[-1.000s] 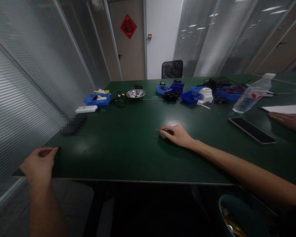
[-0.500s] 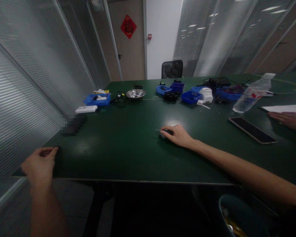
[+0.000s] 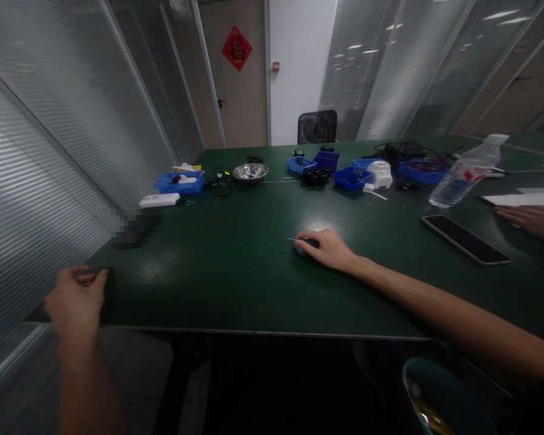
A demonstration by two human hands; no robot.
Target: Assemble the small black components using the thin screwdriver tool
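Observation:
My right hand (image 3: 326, 248) rests on the dark green table (image 3: 236, 260), its fingers closed round a small dark object (image 3: 311, 242) with a thin pale rod sticking out to the left. At the table's left end is my left hand (image 3: 78, 296), fingers curled, with a small dark thing (image 3: 107, 272) at the thumb tip; what it is cannot be made out. Beyond the left hand lies a dark, partly pixelated object (image 3: 140, 228). A white bar-shaped item (image 3: 160, 200) sits behind that.
Blue trays (image 3: 180, 183), a metal bowl (image 3: 250, 173) and a white device (image 3: 381, 174) stand farther back. To the right are a plastic bottle (image 3: 466, 172), a phone (image 3: 465, 240) and another person's hand (image 3: 532, 220) by white paper (image 3: 526, 200). A bin (image 3: 444, 393) is below the edge.
My left hand has shifted slightly right, and its fingers have moved a little apart from the thumb. My right hand keeps its place and its hold.

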